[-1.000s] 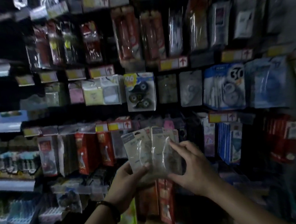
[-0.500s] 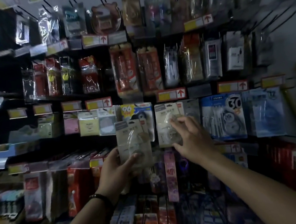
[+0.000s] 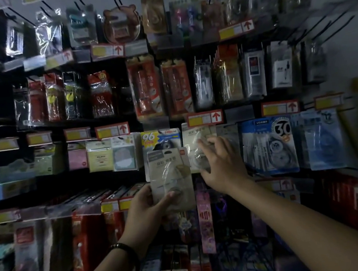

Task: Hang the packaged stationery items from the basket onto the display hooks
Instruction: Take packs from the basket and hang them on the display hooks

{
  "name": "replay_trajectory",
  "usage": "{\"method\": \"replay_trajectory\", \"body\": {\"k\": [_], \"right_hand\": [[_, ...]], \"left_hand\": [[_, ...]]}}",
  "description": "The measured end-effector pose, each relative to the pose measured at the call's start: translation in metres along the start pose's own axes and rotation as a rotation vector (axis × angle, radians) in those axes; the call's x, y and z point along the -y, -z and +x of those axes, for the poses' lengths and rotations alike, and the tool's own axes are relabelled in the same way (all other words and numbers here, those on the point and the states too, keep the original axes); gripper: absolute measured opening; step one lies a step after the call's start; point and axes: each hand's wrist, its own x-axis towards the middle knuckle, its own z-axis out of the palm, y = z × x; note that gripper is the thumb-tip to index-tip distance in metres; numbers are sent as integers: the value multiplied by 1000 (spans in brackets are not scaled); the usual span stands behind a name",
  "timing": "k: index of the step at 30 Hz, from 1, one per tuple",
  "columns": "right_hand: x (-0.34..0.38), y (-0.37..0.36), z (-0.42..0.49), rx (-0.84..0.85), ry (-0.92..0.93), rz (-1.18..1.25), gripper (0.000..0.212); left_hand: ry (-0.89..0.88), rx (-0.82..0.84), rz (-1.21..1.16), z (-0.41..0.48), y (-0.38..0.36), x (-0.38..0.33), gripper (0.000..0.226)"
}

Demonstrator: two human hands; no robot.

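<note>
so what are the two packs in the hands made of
Left-hand pack, gripped by the left hand: seemingly pale matte printed card under a clear glossy plastic blister that catches glare. Right-hand pack, held by the right hand: looks the same, though blurred.

Grey display wall (image 3: 350, 60), black hooks (image 3: 333, 29), rows of hanging stationery packs (image 3: 270, 146), yellow price tags (image 3: 204, 118) between rows

Half the pale pkg (image 3: 192, 143) at the hook row is hidden by the right hand (image 3: 220, 164); motion blur, can't tell if it grips or if the pkg's hole is on a hook. Fingers of the left hand (image 3: 145, 211) are hidden behind the held pkg (image 3: 170, 174). Price tags (image 3: 204, 118): txt unreadable. Wire mesh (image 3: 241, 258) at btm too dark to ID, cut by edge.
</note>
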Motion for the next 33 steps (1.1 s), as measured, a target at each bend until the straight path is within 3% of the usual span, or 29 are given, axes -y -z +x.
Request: {"method": "replay_trajectory", "body": {"k": [14, 16, 19, 21, 25, 33], "right_hand": [[-10, -20, 20, 219, -40, -138, 76], [-9, -16, 16, 201, -48, -79, 65], [-5, -3, -2, 58, 108, 143, 54], [-1, 8, -22, 76, 237, 304, 67], [0, 13, -46, 202, 310, 297, 104], [-8, 8, -51, 75, 337, 186, 91]], "left_hand": [[68, -58, 14, 17, -1, 9, 33], [64, -54, 39, 17, -4, 10, 32], [48, -61, 77, 19, -9, 10, 30], [41, -57, 101, 21, -14, 10, 30], [39, -19, 105, 22, -28, 9, 32], [24, 45, 158, 23, -40, 5, 33]]}}
